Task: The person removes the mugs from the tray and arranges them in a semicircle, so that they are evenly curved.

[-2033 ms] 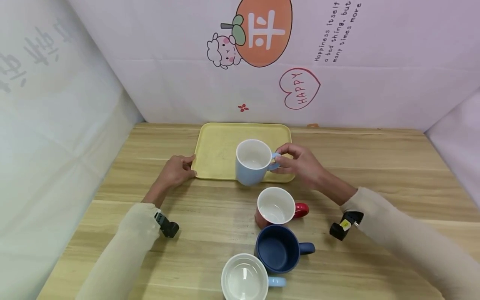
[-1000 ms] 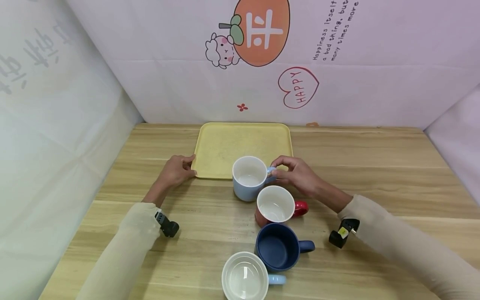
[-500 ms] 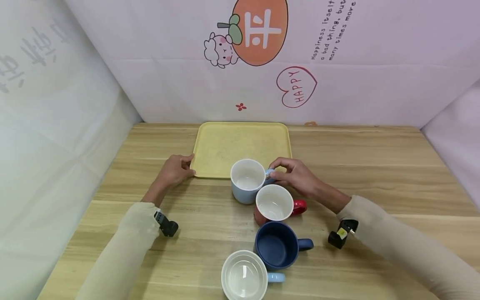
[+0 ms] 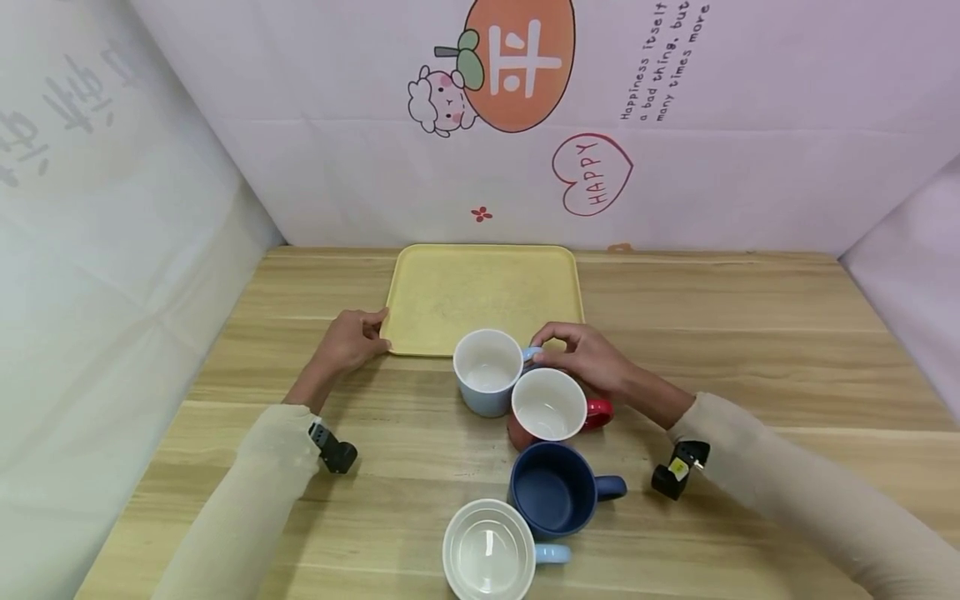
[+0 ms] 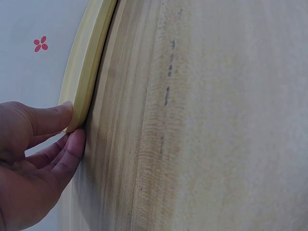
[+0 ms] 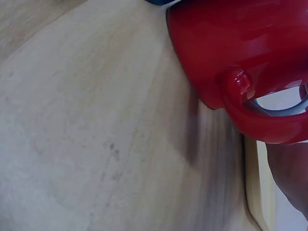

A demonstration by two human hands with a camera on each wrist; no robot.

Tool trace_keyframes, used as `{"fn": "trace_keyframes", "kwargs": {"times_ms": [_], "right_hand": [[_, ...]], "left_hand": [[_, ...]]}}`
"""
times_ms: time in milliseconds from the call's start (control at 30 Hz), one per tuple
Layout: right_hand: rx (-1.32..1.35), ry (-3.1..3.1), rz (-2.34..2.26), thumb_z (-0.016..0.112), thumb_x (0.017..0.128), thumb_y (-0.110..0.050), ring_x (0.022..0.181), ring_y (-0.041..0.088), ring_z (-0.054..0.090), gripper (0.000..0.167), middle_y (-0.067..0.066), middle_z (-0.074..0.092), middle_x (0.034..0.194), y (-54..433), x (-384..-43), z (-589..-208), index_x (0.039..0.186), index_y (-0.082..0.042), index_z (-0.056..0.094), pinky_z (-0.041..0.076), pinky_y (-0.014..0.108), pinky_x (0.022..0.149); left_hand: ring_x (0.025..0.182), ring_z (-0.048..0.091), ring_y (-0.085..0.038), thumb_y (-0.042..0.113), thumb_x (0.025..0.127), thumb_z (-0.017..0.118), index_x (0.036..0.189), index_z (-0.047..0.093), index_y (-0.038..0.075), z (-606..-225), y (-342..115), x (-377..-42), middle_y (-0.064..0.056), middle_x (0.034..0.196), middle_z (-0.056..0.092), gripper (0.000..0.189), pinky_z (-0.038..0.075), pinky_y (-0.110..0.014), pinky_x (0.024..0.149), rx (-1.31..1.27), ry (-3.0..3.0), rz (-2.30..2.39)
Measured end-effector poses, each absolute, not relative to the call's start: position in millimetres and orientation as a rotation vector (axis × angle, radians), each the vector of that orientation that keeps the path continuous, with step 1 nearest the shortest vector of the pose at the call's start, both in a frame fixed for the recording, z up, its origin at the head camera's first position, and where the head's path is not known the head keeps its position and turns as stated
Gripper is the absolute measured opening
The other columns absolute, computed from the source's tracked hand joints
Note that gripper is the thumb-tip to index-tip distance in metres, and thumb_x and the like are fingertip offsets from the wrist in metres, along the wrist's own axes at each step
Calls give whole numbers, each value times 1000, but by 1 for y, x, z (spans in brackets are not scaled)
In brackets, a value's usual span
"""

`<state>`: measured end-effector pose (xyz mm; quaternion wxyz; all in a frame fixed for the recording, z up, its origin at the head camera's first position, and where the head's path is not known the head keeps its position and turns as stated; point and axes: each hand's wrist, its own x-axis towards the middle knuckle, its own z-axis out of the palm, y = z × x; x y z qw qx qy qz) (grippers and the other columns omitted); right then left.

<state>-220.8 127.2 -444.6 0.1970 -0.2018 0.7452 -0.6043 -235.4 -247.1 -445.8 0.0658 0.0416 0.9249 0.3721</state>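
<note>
My right hand [image 4: 588, 360] pinches the handle of a light blue mug [image 4: 486, 400] with a white inside. This mug stands upright in front of the yellow tray [image 4: 480, 287], overlapping its near edge in the head view. With thumb and fingertips my left hand [image 4: 348, 342] grips the tray's left edge near its front corner; the left wrist view has the thumb [image 5: 50, 119] on the rim. A red mug [image 4: 525, 429] stands right beside the light blue one, its handle to the right. In the right wrist view the red mug [image 6: 250, 43] hides most of my right hand.
Nearer to me are a dark blue mug [image 4: 553, 492], close against the red one, and another white-lined mug [image 4: 487, 554] with a light blue handle. Behind the wooden table [image 4: 720, 333] hangs a printed white cloth [image 4: 337, 150].
My right hand has brought the light blue mug from over the tray's front edge toward me and slightly left, beside the red mug. The left hand has stayed on the tray.
</note>
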Motion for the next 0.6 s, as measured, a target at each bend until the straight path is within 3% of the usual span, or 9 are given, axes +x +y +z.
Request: {"fn": "trace_keyframes", "kwargs": {"times_ms": [600], "right_hand": [[-553, 2053, -1722, 65, 97, -5, 73, 20, 68, 18, 17, 70, 95, 132, -224, -454, 111, 6, 65, 55, 29, 68]], "left_hand": [[93, 61, -30, -1, 89, 71, 142, 48, -3, -444, -246, -234, -26, 119, 63, 58, 47, -37, 76, 135, 2787, 1130]]}}
